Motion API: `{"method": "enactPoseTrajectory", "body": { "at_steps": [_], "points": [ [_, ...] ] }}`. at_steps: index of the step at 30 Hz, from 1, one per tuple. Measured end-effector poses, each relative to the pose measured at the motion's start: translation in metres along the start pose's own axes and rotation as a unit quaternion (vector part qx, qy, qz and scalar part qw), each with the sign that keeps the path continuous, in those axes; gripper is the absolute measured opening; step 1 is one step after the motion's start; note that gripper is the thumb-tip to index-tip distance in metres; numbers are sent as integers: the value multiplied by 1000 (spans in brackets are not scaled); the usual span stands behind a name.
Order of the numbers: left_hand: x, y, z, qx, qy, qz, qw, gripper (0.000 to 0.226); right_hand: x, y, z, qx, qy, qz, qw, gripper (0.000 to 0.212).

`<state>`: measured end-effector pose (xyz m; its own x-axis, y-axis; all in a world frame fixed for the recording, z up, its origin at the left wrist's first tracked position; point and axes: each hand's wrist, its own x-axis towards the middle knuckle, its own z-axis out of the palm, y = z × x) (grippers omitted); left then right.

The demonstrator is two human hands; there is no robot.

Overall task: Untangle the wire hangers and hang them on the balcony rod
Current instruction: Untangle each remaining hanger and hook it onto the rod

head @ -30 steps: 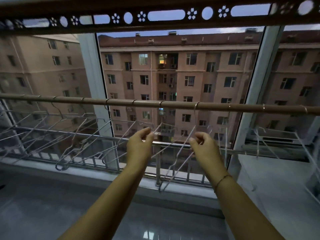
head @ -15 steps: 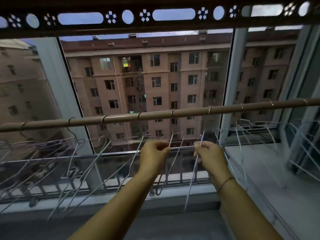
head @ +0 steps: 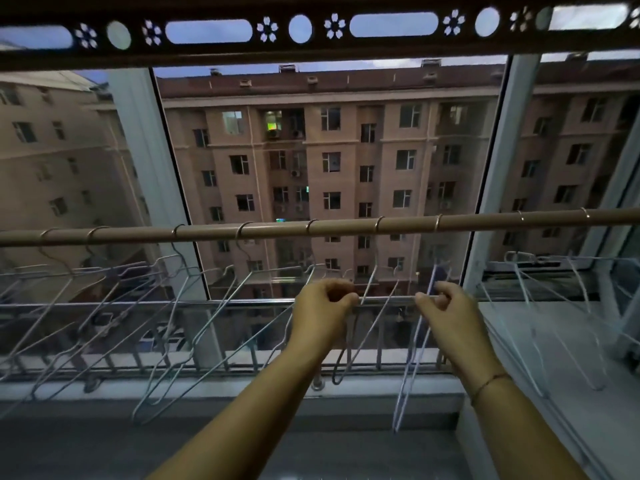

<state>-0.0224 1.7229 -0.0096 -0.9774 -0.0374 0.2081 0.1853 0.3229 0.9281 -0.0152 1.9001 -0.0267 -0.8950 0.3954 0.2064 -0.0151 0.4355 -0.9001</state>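
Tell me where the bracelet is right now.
In the head view, the thin bracelet sits on the right wrist, low and right of centre, just below the right hand that pinches a wire hanger under the balcony rod.

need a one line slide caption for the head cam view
Both hands, left hand and right hand, pinch wire hangers below the balcony rod, where a row of hangers already hooks on.

The curled fingers of the left hand [head: 322, 308] and the right hand [head: 446, 311] hide the wire inside each grip, so which hanger [head: 410, 358] each one pinches cannot be told. Left of the grips, the hangers overlap and blur into a tangle [head: 104, 306]. The rod [head: 346, 226] runs off both edges.
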Motion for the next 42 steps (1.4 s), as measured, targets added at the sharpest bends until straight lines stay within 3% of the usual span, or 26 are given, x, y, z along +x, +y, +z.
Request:
{"method": "enactPoseTrajectory", "body": {
  "at_steps": [7, 11, 16, 21, 24, 29, 35, 42],
  "points": [
    [-27, -10, -53, 7, 79, 36, 996, 17, -41, -44, 12, -23, 73, -118, 990, 44],
    [-43, -20, -106, 21, 146, 44, 988, 13, -73, -72, 51, 40, 9, -183, 982, 35],
    [-50, -41, -181, 33, 223, 33, 974, 14, -106, -107, 119, 108, -123, -199, 966, 25],
    [-42, -71, -258, 80, 284, 18, 955, 24, -125, -152, 190, 73, -145, -218, 962, 29],
    [-31, -84, -297, 107, 265, 1, 958, 35, -124, -172, 227, -1, -137, -178, 974, 33],
    [-15, -100, -328, 117, 161, -44, 979, 38, -128, -178, 261, -142, -139, -96, 975, 28],
    [-9, -112, -336, 110, 91, -44, 989, 24, -133, -175, 279, -145, -112, -36, 982, 23],
    [-7, -111, -330, 83, 63, -44, 994, 21, -136, -177, 289, -135, -113, -45, 983, 27]
  ]
}}
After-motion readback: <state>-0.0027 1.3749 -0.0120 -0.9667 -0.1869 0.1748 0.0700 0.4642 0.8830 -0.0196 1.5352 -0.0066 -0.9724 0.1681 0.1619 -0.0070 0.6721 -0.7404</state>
